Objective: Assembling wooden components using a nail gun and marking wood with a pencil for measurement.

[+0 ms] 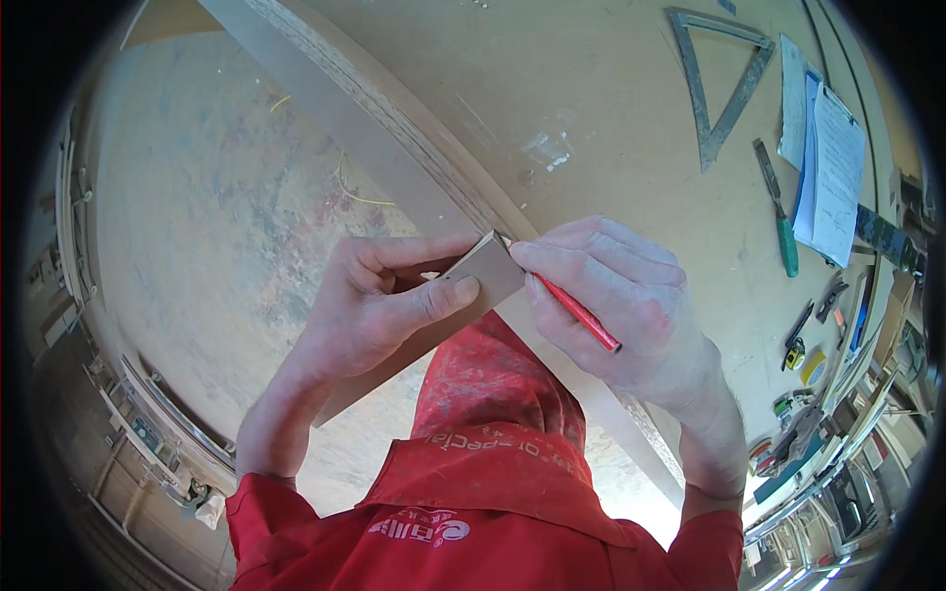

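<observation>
My left hand (379,300) grips a long thin strip of beige board (488,271) near its upper end, thumb pressed on its face. The strip runs down and left under my hand. My right hand (621,295) holds a red pencil (576,310), its tip touching the strip's top corner beside the edge of the workbench (591,108). Both hands meet over that bench edge, above my red work clothes (493,473).
On the bench to the right lie a metal triangle square (719,84), a green-handled tool (778,212), a clipboard with papers (833,167) and small tools near the right rim. The dusty floor (217,227) lies to the left, with stacked frames at the left edge.
</observation>
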Available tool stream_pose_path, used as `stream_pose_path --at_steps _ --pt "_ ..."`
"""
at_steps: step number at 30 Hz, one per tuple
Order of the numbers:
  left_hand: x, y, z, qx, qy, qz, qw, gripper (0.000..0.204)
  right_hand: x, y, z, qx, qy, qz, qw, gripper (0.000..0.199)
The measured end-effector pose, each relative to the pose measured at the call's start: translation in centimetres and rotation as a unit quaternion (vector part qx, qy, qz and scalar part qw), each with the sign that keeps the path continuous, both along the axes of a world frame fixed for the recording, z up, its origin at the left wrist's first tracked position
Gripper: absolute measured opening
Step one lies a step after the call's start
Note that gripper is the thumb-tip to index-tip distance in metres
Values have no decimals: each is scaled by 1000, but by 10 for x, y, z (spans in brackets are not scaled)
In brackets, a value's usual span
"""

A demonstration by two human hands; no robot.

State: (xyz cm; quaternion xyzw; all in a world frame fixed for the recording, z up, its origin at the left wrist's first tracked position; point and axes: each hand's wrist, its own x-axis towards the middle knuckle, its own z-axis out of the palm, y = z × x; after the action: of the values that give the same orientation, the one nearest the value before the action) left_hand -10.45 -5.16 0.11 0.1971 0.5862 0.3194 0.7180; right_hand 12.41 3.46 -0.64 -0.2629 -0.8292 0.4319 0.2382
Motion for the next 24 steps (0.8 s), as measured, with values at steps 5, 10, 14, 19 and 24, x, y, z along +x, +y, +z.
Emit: stream_pose_path --at_steps 5,10,14,19,24 --pt "19 -11 1 -11 -23 4 1000 41 19 -9 5 -4 -19 14 1000 29" --pt "64 -38 5 -29 -14 -8 999 40 62 -37 9 -5 -35 20 999 30" --pt "113 -69 4 -22 -17 -14 1000 40 113 -69 10 -7 -41 20 999 30" --pt "192 -120 0 -12 0 -23 1000 40 192 -115 12 -21 -52 18 998 26" --pt "249 -156 1 -13 -17 -10 1000 39 246 -148 14 -34 -56 23 998 26"
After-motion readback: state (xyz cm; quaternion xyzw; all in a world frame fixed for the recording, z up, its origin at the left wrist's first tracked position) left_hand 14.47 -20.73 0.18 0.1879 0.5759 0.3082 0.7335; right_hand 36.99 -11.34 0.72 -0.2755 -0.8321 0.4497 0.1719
